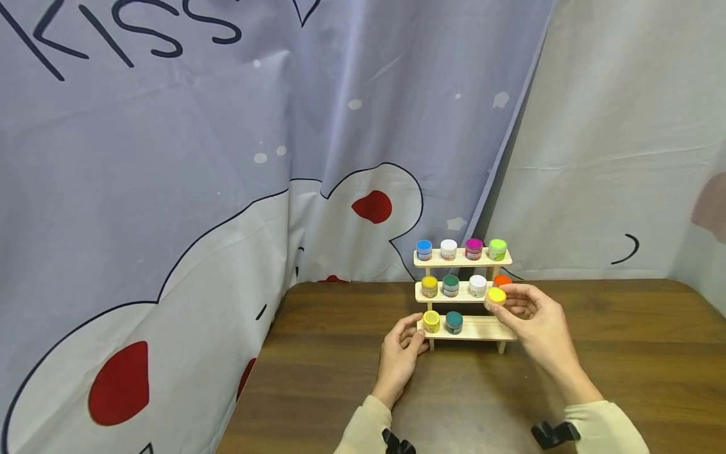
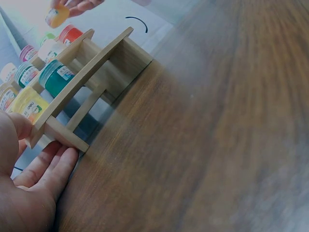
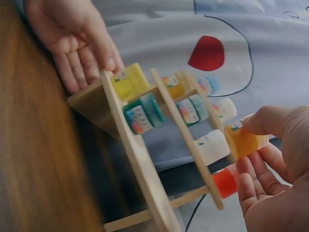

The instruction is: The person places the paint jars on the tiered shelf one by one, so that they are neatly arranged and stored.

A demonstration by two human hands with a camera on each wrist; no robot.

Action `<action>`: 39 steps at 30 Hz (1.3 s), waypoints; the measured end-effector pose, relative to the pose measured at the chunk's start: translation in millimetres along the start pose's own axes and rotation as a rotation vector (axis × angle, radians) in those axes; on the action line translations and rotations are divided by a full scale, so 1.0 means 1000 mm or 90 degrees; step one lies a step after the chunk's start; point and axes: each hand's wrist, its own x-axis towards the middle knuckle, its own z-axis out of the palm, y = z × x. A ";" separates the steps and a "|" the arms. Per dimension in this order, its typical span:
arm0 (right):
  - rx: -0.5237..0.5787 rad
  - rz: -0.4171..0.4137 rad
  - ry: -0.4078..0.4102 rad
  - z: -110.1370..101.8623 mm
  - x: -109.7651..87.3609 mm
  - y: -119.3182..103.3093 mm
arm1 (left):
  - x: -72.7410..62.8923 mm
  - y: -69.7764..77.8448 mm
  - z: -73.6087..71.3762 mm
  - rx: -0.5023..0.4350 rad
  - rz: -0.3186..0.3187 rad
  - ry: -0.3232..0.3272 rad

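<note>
A three-tier wooden rack (image 1: 484, 328) stands on the table, bearing small paint jars with coloured lids. My left hand (image 1: 399, 356) holds the rack's left end at the bottom shelf; in the left wrist view its thumb lies by the yellow jar (image 2: 30, 105) and its fingers are at the rack's leg. My right hand (image 1: 535, 321) pinches a yellow-orange paint jar (image 3: 241, 140) between thumb and fingers, in front of the middle shelf's right end. Behind it, an orange-red jar (image 1: 501, 280) is partly hidden. A yellow jar (image 1: 431, 322) and a teal jar (image 1: 454, 322) occupy the bottom shelf's left half.
Blue, white, magenta and light green jars (image 1: 497, 250) line the top shelf. On the middle one sit dark yellow, green and white jars (image 1: 478, 285), left of the orange-red one. A printed curtain (image 1: 227, 157) hangs behind the brown wooden table (image 1: 329, 353).
</note>
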 end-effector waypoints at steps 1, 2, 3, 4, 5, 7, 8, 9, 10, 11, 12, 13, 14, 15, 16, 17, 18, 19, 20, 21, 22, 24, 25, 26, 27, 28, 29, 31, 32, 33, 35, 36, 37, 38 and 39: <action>-0.004 0.001 -0.003 0.001 -0.001 0.002 | 0.000 0.000 0.000 0.001 0.000 0.000; -0.010 0.003 -0.005 0.003 -0.002 0.004 | 0.000 0.000 0.000 0.002 0.001 0.000; -0.012 0.007 -0.008 0.004 -0.003 0.005 | 0.000 -0.001 0.000 0.004 0.002 -0.001; -0.013 0.011 -0.012 0.006 -0.004 0.007 | 0.000 -0.001 0.000 0.004 0.002 -0.001; -0.018 0.013 -0.015 0.007 -0.005 0.009 | 0.000 0.000 0.000 0.006 0.002 -0.001; -0.020 0.021 -0.020 0.009 -0.007 0.011 | -0.001 0.000 0.000 0.005 0.003 -0.001; -0.023 0.024 -0.021 0.010 -0.007 0.012 | -0.001 0.000 0.000 0.006 0.002 -0.001; -0.024 0.027 -0.023 0.012 -0.008 0.013 | -0.001 0.001 0.000 0.006 0.002 0.000; -0.026 0.029 -0.024 0.013 -0.008 0.014 | -0.001 0.001 0.001 0.006 0.001 0.000; -0.029 0.032 -0.025 0.014 -0.009 0.014 | -0.001 0.001 0.001 0.006 0.001 0.001; -0.029 0.035 -0.025 0.014 -0.009 0.015 | -0.001 0.001 0.001 0.006 0.001 0.001; -0.031 0.037 -0.026 0.015 -0.009 0.015 | -0.001 0.001 0.001 0.007 0.001 0.001; -0.031 0.040 -0.027 0.016 -0.009 0.016 | 0.000 0.001 0.001 0.008 -0.001 0.001; -0.032 0.044 -0.028 0.016 -0.009 0.017 | 0.000 0.001 0.001 0.008 -0.001 0.001; -0.032 0.047 -0.031 0.017 -0.010 0.018 | 0.000 0.001 0.000 0.008 0.000 0.001; -0.033 0.049 -0.033 0.018 -0.010 0.019 | 0.000 0.001 0.000 0.008 0.000 0.000; -0.036 0.052 -0.036 0.018 -0.010 0.020 | 0.000 0.001 0.000 0.008 0.000 0.000; -0.041 0.054 -0.040 0.019 -0.010 0.021 | 0.000 0.000 0.000 0.007 0.001 0.000; -0.045 0.056 -0.044 0.019 -0.011 0.022 | 0.000 0.000 0.000 0.006 0.001 -0.001; -0.051 0.058 -0.047 0.020 -0.011 0.023 | 0.000 0.000 0.000 0.004 0.001 -0.001; -0.057 0.061 -0.051 0.020 -0.011 0.024 | 0.000 0.000 0.000 0.003 0.002 -0.002; -0.068 0.068 -0.057 0.021 -0.012 0.025 | 0.001 -0.001 -0.001 0.000 0.002 -0.003; -0.071 0.071 -0.060 0.021 -0.012 0.026 | 0.001 -0.001 -0.001 -0.002 0.002 -0.003; -0.074 0.075 -0.061 0.022 -0.013 0.027 | 0.001 -0.001 -0.001 -0.003 0.002 -0.003; -0.076 0.079 -0.062 0.022 -0.013 0.028 | 0.001 -0.001 -0.001 -0.004 0.002 -0.004; -0.078 0.082 -0.063 0.023 -0.013 0.029 | 0.001 -0.001 -0.001 -0.004 0.001 -0.004; -0.080 0.084 -0.063 0.023 -0.013 0.029 | 0.001 -0.001 -0.001 -0.005 0.001 -0.004; -0.082 0.086 -0.062 0.024 -0.014 0.030 | 0.001 -0.001 -0.001 -0.005 0.001 -0.004; -0.082 0.087 -0.061 0.024 -0.014 0.030 | 0.001 -0.001 0.000 -0.004 0.001 -0.004; -0.083 0.087 -0.061 0.024 -0.014 0.030 | 0.001 -0.001 0.000 -0.004 0.000 -0.003; -0.085 0.086 -0.060 0.024 -0.014 0.031 | 0.001 -0.001 0.000 -0.004 0.000 -0.003; -0.086 0.085 -0.060 0.024 -0.014 0.031 | 0.001 -0.001 0.000 -0.003 0.000 -0.003; -0.086 0.085 -0.060 0.025 -0.014 0.031 | 0.001 -0.001 0.000 -0.003 0.000 -0.003; -0.088 0.085 -0.060 0.025 -0.014 0.031 | 0.001 -0.001 0.000 -0.002 0.000 -0.003; -0.090 0.084 -0.061 0.025 -0.013 0.031 | 0.001 -0.001 0.000 -0.002 0.000 -0.003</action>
